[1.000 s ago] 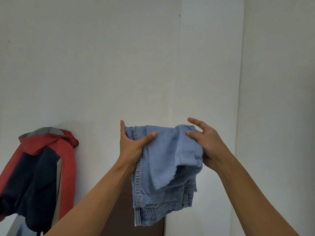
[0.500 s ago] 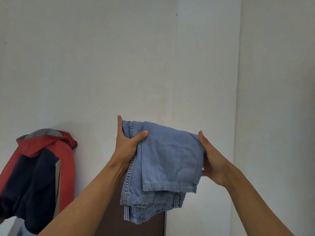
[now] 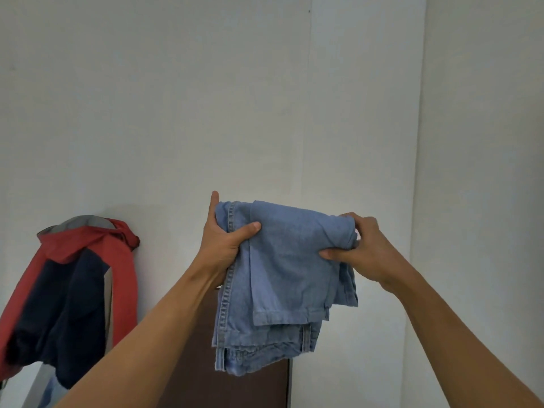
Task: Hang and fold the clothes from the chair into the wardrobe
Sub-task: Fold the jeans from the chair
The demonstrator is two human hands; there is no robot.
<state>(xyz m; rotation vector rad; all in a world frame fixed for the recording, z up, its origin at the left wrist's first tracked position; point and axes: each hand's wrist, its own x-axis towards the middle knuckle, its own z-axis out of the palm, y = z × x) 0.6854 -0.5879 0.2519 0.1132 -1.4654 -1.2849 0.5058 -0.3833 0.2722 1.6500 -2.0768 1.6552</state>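
A folded pair of light blue jeans [image 3: 282,278] hangs in the air in front of me at chest height. My left hand [image 3: 223,245] grips its left edge along the stitched seam, thumb across the front. My right hand [image 3: 359,248] grips the right fold, fingers curled into the bunched cloth. The lower layers of denim hang loose below both hands. A red, navy and grey jacket [image 3: 70,290] hangs draped over something at the left.
A plain white wall [image 3: 176,113] fills the view, with a vertical corner edge [image 3: 418,142] at the right. A dark brown panel [image 3: 206,378] stands below the jeans. A pale frame [image 3: 38,381] shows at the bottom left under the jacket.
My right hand went from flat against the jeans' right side to gripping the fold with curled fingers. The bundle has shifted slightly and its right edge is now bunched.
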